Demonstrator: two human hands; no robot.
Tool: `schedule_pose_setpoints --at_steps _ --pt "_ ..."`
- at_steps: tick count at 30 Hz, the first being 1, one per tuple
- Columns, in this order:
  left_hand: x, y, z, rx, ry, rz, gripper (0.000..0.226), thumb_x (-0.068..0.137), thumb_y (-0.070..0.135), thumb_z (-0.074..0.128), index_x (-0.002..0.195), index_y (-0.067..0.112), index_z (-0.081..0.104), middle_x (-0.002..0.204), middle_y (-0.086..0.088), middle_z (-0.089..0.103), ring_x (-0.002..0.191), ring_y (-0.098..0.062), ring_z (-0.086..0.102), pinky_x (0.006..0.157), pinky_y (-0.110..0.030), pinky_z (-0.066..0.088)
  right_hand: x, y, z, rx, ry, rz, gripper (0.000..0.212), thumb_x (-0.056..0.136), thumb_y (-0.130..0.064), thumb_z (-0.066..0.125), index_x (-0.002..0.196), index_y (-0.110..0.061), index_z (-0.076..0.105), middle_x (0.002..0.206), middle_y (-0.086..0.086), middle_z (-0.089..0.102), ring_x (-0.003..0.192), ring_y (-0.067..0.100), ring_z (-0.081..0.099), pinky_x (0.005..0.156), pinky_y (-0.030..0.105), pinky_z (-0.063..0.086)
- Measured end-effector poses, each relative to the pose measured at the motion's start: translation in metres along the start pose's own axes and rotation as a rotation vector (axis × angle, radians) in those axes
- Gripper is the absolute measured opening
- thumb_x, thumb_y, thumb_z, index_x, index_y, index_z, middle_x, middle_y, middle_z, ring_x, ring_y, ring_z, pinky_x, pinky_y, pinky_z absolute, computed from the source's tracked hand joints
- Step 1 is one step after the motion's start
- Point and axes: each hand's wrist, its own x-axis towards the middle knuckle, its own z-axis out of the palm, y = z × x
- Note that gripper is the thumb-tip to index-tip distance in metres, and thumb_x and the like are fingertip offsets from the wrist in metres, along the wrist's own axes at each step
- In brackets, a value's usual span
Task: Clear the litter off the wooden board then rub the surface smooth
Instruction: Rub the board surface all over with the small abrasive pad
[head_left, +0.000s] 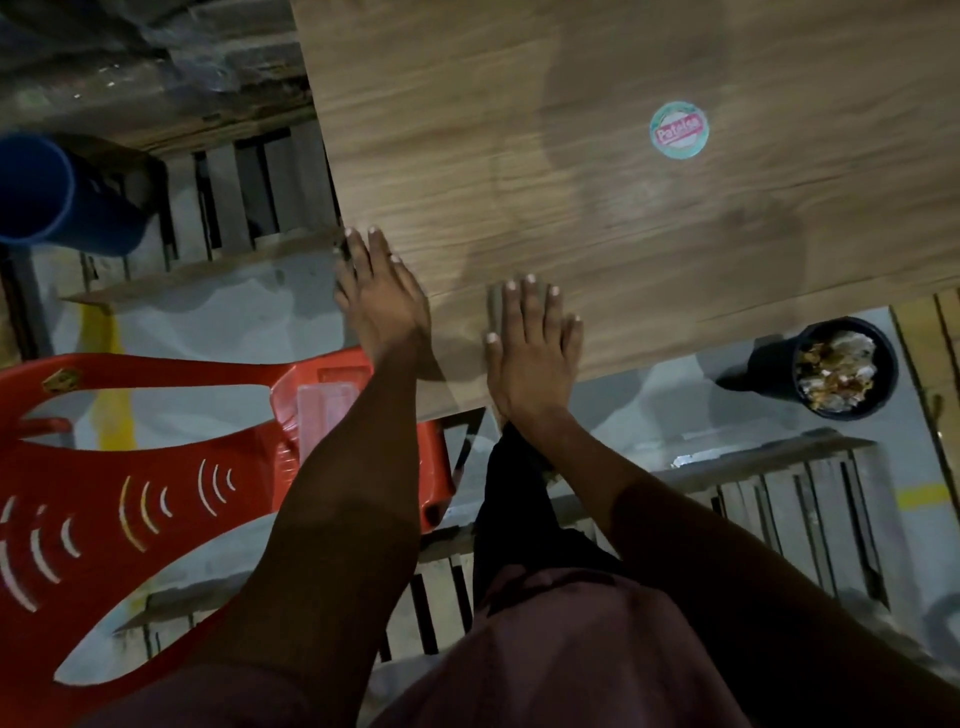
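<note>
Round sticker (679, 129) on wooden board (467, 130): "Patalca", blurred.

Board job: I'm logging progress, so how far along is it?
Done, apparently: the board shows no loose litter, and a black bin on the floor beside it holds scraps. In hand: the left hand and right hand lie flat and empty on the near edge; neither holds an abrasive or cloth. Left: a round sticker remains on the board, and whether rubbing has begun cannot be told.
</note>
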Motion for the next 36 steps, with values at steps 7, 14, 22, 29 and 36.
schedule_pose_setpoints --at_steps 7,14,22,29,36 --pt "0.0 0.002 -0.005 0.108 -0.005 0.027 0.055 0.105 0.036 0.026 0.156 0.019 0.038 0.167 -0.008 0.028 0.156 -0.03 0.017 0.121 -0.049 0.018 -0.043 0.008 0.017 -0.107 -0.118 -0.447 0.074 0.104 -0.046 0.037 0.165 -0.031 0.0 0.174 -0.003 -0.005 0.161 0.026 -0.004 0.127 0.053 0.0" --pt "-0.007 0.006 -0.013 0.167 -0.098 0.421 0.05 0.104 0.033 0.03 0.148 0.016 0.047 0.166 -0.007 0.03 0.158 -0.026 0.01 0.127 -0.048 0.011 -0.028 0.016 0.01 -0.064 0.013 -0.079 0.066 0.108 -0.046 0.028 0.166 -0.025 0.003 0.174 0.001 -0.008 0.16 0.026 -0.007 0.127 0.055 0.004" --pt "-0.005 0.003 -0.011 0.006 -0.112 0.392 0.051 0.101 0.031 0.037 0.147 0.012 0.048 0.162 -0.012 0.037 0.155 -0.027 0.024 0.126 -0.046 0.017 -0.05 0.042 0.017 -0.141 -0.07 -0.519 0.067 0.108 -0.045 0.031 0.166 -0.026 0.005 0.174 0.002 0.001 0.16 0.028 -0.002 0.127 0.056 0.008" --pt "-0.006 0.003 -0.011 -0.036 -0.116 0.373 0.048 0.103 0.032 0.039 0.146 0.014 0.048 0.163 -0.01 0.036 0.155 -0.025 0.022 0.127 -0.044 0.015 -0.033 0.067 -0.006 -0.009 0.035 0.031 0.065 0.108 -0.048 0.02 0.166 -0.025 0.002 0.174 0.004 -0.006 0.16 0.027 -0.007 0.127 0.054 -0.001" --pt "-0.006 0.005 -0.012 -0.034 -0.149 0.357 0.047 0.105 0.035 0.037 0.147 0.015 0.046 0.165 -0.008 0.032 0.156 -0.022 0.017 0.128 -0.04 0.009 -0.042 0.069 -0.001 -0.107 -0.03 -0.376 0.065 0.108 -0.047 0.024 0.166 -0.022 0.008 0.174 0.006 0.001 0.16 0.031 0.003 0.124 0.06 0.019"
